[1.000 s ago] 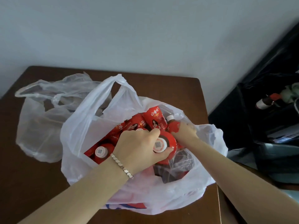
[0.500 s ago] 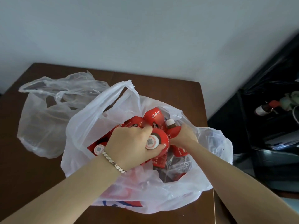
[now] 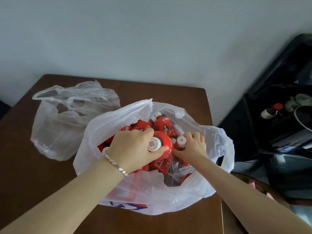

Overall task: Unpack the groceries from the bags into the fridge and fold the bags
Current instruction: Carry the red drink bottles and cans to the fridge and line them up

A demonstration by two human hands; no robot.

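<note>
A white plastic bag [image 3: 168,196] stands open on the brown table [image 3: 20,183], holding several red-labelled bottles with pale caps. My left hand [image 3: 133,149] is inside the bag, shut on one red bottle [image 3: 166,142] whose cap faces up. My right hand [image 3: 194,147] is beside it, shut on a second red bottle [image 3: 181,141] just below its cap. Another red bottle [image 3: 164,126] leans at the back of the bag. A limp, clear plastic bag [image 3: 55,130] lies to the left on the table; its contents, if any, cannot be made out.
A pale wall runs behind the table. To the right stands a dark open compartment [image 3: 278,115] with a small red-capped bottle [image 3: 271,111] and dark containers inside. The table's right edge [image 3: 221,208] lies close to my right forearm.
Both hands have lifted slightly within the white bag, each bringing its bottle higher. The right hand's bottle cap now shows clearly. The view has tilted so the bags sit lower in frame.
</note>
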